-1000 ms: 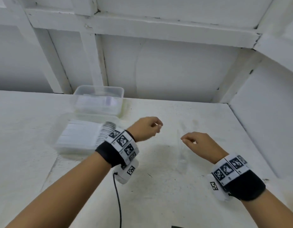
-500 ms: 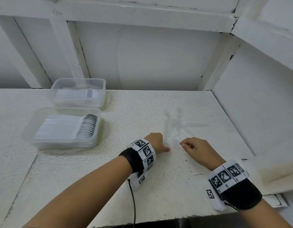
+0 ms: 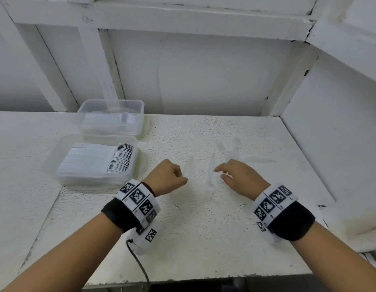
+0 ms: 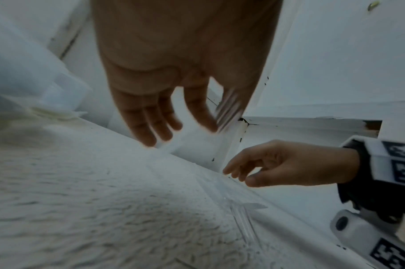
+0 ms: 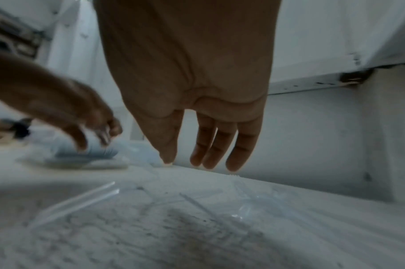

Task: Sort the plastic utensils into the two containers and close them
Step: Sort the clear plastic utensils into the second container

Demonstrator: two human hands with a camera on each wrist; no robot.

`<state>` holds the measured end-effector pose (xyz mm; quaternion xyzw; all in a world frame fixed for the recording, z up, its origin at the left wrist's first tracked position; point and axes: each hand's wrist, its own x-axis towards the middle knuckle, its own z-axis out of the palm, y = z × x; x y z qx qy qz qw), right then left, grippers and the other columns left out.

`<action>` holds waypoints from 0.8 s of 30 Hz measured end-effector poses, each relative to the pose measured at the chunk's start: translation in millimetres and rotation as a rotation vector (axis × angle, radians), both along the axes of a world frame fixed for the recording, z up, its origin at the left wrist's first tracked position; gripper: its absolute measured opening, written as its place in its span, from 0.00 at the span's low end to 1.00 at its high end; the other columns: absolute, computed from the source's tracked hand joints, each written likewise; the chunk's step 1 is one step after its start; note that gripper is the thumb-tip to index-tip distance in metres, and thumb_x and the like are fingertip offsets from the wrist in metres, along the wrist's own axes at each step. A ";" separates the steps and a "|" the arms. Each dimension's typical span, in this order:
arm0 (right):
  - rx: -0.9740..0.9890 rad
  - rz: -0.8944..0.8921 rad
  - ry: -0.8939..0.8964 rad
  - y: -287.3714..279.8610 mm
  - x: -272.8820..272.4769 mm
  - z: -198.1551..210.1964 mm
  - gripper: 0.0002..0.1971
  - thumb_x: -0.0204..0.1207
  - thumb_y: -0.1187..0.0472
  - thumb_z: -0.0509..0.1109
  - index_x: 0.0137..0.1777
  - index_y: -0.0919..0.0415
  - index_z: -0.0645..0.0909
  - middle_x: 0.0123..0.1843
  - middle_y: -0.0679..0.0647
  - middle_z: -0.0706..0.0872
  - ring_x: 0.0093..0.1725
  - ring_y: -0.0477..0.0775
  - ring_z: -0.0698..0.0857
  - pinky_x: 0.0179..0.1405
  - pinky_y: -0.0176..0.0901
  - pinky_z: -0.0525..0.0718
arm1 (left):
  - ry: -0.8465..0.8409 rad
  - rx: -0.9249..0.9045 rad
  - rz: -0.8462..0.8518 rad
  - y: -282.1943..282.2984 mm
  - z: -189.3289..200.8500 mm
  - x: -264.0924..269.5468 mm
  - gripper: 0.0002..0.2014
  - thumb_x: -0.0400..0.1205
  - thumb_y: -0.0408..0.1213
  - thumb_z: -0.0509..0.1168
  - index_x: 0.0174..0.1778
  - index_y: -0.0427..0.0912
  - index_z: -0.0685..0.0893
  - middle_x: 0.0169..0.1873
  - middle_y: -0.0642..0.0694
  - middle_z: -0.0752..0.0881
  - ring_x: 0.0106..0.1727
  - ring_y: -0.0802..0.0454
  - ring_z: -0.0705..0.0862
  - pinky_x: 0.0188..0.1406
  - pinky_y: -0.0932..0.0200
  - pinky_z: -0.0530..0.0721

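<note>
Since half a second ago our left hand (image 3: 169, 178) has lifted off the counter (image 3: 204, 239), pinching a clear plastic fork (image 4: 228, 109). Both containers (image 3: 94, 163) sit open, far left. Our right hand (image 3: 238, 178), fingers loosely spread and empty, hovers nearest the clear utensils (image 3: 211, 171) that remain; the closest one's long axis runs away from us, just left of its fingertips.

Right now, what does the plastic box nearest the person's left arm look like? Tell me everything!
The near container is a clear, shallow plastic box with rounded corners and no lid on. It sits flat on the white table, just in front of a second clear box. Inside lies a tidy row of clear utensils packed side by side, their rounded ends showing as dark curved lines toward the right. Neither hand touches it.
</note>
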<state>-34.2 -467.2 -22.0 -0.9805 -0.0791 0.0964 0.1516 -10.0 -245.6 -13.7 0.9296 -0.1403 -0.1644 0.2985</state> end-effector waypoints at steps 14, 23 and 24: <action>0.240 0.243 -0.204 14.6 9.9 -7.2 0.09 0.82 0.62 0.62 0.55 0.61 0.84 0.54 0.56 0.86 0.52 0.55 0.83 0.53 0.46 0.80 | 0.076 -0.627 0.219 19.9 6.3 -4.8 0.34 0.75 0.68 0.46 0.34 0.39 0.81 0.38 0.51 0.85 0.47 0.56 0.81 0.56 0.63 0.71; 0.211 -0.397 -0.145 -33.0 46.4 10.9 0.14 0.83 0.52 0.58 0.62 0.58 0.76 0.48 0.57 0.83 0.46 0.57 0.82 0.47 0.46 0.77 | -0.063 -0.400 0.143 1.7 -5.7 8.1 0.05 0.82 0.29 0.58 0.48 0.44 0.72 0.43 0.51 0.76 0.32 0.58 0.72 0.31 0.73 0.71; 0.102 -0.414 -0.072 -39.3 53.9 6.2 0.16 0.82 0.51 0.60 0.65 0.57 0.76 0.58 0.58 0.83 0.55 0.58 0.82 0.54 0.46 0.77 | -0.033 -0.394 0.141 -0.3 -8.1 9.2 0.05 0.82 0.30 0.58 0.50 0.44 0.72 0.44 0.50 0.77 0.32 0.56 0.73 0.31 0.69 0.72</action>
